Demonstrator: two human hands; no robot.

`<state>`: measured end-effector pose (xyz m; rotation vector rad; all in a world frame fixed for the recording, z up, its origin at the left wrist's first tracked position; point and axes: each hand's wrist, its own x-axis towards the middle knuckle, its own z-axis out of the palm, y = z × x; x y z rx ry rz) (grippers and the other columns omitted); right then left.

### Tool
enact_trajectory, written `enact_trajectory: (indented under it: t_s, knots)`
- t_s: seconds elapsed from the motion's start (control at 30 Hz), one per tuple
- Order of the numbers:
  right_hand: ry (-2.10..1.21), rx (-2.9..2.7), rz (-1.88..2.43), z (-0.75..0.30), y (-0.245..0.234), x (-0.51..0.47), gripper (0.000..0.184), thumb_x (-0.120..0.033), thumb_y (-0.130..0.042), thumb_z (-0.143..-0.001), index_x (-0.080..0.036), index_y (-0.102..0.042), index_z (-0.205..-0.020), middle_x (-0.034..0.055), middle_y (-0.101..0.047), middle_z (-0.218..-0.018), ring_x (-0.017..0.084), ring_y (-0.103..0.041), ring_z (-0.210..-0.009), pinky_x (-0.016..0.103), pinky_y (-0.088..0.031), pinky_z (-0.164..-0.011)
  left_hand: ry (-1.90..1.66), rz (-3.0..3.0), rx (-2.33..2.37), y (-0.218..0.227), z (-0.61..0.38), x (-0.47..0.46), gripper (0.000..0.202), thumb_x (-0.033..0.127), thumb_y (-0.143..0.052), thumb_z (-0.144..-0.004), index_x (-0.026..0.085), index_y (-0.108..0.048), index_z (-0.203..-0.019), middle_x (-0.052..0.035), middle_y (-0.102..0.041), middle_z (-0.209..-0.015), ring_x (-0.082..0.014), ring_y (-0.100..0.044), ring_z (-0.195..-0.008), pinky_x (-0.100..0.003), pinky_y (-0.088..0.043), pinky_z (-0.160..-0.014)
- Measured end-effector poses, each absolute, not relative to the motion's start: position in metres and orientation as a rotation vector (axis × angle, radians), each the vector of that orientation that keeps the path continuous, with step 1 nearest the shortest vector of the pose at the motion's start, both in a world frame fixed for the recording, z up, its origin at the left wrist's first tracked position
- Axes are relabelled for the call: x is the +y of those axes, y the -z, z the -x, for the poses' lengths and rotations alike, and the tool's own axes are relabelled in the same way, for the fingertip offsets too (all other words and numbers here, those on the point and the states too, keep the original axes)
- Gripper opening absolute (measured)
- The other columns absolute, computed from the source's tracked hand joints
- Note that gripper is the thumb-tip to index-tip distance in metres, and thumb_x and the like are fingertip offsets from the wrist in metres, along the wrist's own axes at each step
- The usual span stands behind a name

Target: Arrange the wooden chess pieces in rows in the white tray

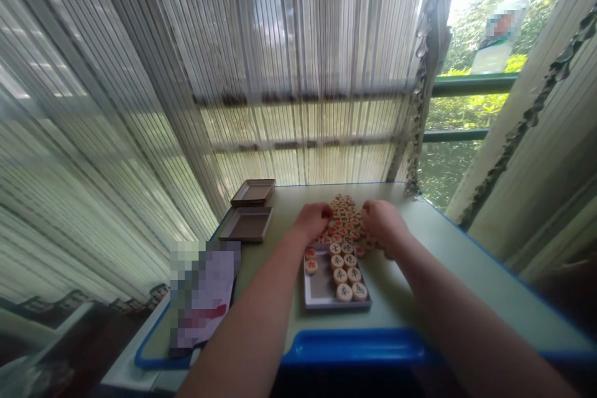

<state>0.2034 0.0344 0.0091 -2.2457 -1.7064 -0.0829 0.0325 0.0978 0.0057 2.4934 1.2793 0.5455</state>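
Observation:
A heap of round wooden xiangqi pieces [344,217], marked in red and green or black characters, lies on the table between my hands. My left hand [314,222] is at the heap's left side, fingers curled in; whatever they pinch is hidden. On the heap's right side, my right hand [385,227] is also curled, its fingertips turned inward and their contents not visible. Nearer to me is a shallow open box [319,301]. Black-marked pieces [344,292] stand in two columns along its right side, and two red-marked pieces [311,267] sit at its upper left.
Two more shallow trays [247,239] [254,182] rest at the table's far left. A blurred-out flat item [209,298] lies at the left edge. The pale green table [466,273] has a blue rim and a blue recess [359,345] in front. Sheer curtains [303,43] hang behind.

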Motion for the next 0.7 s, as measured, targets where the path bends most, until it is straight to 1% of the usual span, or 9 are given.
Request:
enact_trajectory:
  t_s: [0.13,0.23,0.37,0.5,0.6,0.7]
  knots:
    - [0.124,-1.788,2.083,-0.1954,-0.0076,0.0350,0.028,-0.022,-0.041,-0.081,-0.019,-0.068,-0.086,0.0092,-0.068,-0.087,0.021,-0.060,-0.082,0.028,-0.042,-0.071,-0.507,-2.550,1.243,-0.0050,-0.0300,0.0994,0.025,0.021,-0.056,-0.073,0.023,-0.069,-0.095,-0.0003,-0.069,-0.098,-0.0164,-0.061,-0.093,-0.024,-0.045,-0.086]
    - [0.144,-1.744,2.080,-0.1945,-0.0079,0.0344,0.029,-0.022,-0.039,-0.081,-0.019,-0.068,-0.082,0.0087,-0.068,-0.084,0.020,-0.059,-0.079,0.027,-0.041,-0.069,-0.478,-2.599,1.246,-0.0052,-0.0277,0.1003,0.027,0.027,-0.057,-0.075,0.023,-0.069,-0.098,-0.0014,-0.067,-0.101,-0.0172,-0.059,-0.096,-0.024,-0.043,-0.089]
    - [0.198,-1.656,2.104,-0.1977,-0.0095,0.0342,0.038,-0.030,-0.033,-0.086,-0.017,-0.067,-0.076,0.0094,-0.066,-0.078,0.019,-0.058,-0.075,0.027,-0.038,-0.066,-0.413,-2.708,1.272,-0.0056,-0.0255,0.1003,0.024,0.032,-0.058,-0.074,0.022,-0.071,-0.092,-0.0047,-0.066,-0.097,-0.0203,-0.056,-0.096,-0.028,-0.041,-0.091]
    - [0.218,-1.639,2.077,-0.1964,-0.0104,0.0344,0.043,-0.036,-0.031,-0.088,-0.017,-0.066,-0.072,0.0094,-0.066,-0.075,0.019,-0.058,-0.074,0.027,-0.037,-0.064,-0.382,-2.751,1.286,-0.0037,-0.0250,0.1015,0.022,0.034,-0.058,-0.075,0.021,-0.072,-0.085,-0.0065,-0.065,-0.095,-0.0221,-0.055,-0.095,-0.030,-0.042,-0.089]
    - [0.195,-1.651,2.049,-0.1933,-0.0098,0.0346,0.041,-0.034,-0.032,-0.088,-0.018,-0.064,-0.068,0.0080,-0.065,-0.072,0.019,-0.059,-0.071,0.027,-0.036,-0.062,-0.407,-2.725,1.321,-0.0018,-0.0260,0.1029,0.021,0.034,-0.062,-0.072,0.020,-0.071,-0.084,-0.0067,-0.064,-0.096,-0.0230,-0.054,-0.096,-0.030,-0.043,-0.088]
    - [0.174,-1.682,1.991,-0.1914,-0.0070,0.0363,0.036,-0.032,-0.037,-0.087,-0.019,-0.064,-0.067,0.0067,-0.066,-0.070,0.018,-0.059,-0.070,0.026,-0.036,-0.060,-0.470,-2.665,1.335,-0.0008,-0.0274,0.1035,0.020,0.031,-0.064,-0.069,0.021,-0.069,-0.086,-0.0054,-0.066,-0.092,-0.0226,-0.055,-0.096,-0.029,-0.044,-0.085]
